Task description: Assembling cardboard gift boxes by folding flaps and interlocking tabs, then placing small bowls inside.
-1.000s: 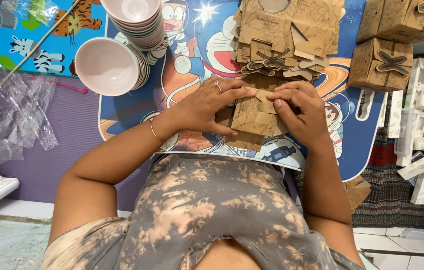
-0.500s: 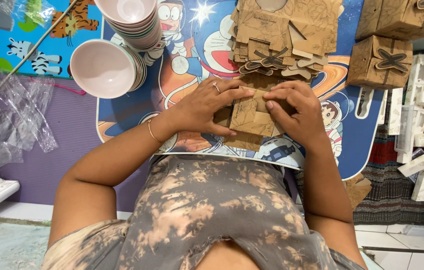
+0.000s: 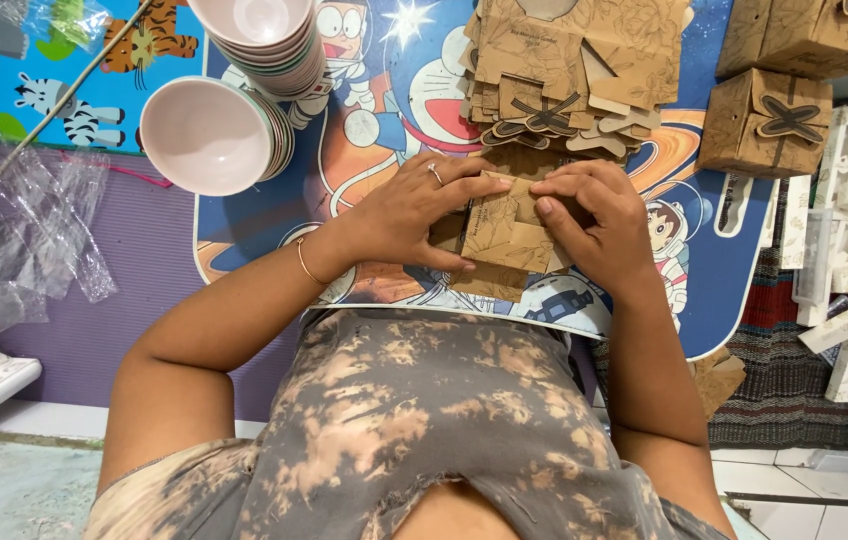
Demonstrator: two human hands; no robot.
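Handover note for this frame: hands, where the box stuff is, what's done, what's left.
Left hand: flat on the brown cardboard piece, fingers pressing its top edge.
Right hand: on the same piece from the other side, thumb on its upper flap.
The piece lies on the cartoon-print lap table, partly folded, not yet a closed box.
Stack of flat cardboard blanks just beyond the hands.
Done: two assembled boxes with cross-shaped closures at the far right.
Left: finish this fold, then the flat stack.
Pink bowls stacked at far left, untouched.
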